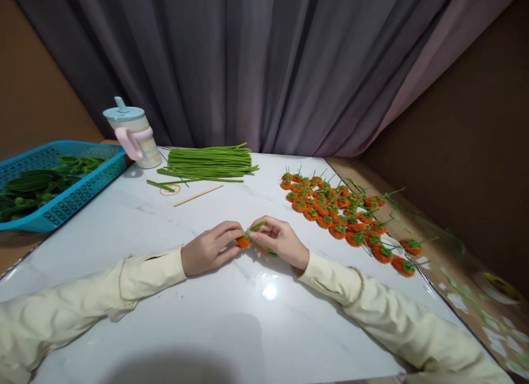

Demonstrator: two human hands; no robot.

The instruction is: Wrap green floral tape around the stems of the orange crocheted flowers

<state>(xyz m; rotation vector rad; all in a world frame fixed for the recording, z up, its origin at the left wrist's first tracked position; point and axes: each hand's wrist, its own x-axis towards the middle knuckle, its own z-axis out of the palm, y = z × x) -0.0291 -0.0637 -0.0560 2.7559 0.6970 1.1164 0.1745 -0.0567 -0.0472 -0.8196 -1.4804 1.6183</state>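
Note:
Both hands meet at the middle of the white marble table (206, 329). My left hand (210, 248) pinches a small orange pumpkin-like piece (243, 241) made of fuzzy wire. My right hand (278, 240) pinches a green fuzzy wire (257, 227) that joins the orange piece, and more green shows under its palm. Both hands rest on the tabletop with fingers closed. To the right lie several finished orange pieces with green tops (343, 213).
A bundle of green fuzzy wires (209, 162) lies at the back. A wooden stick (198, 195) and a rubber band (169, 190) lie near it. A lidded cup with a pink handle (134, 133) and a blue basket (61, 196) of green wire stand at the left.

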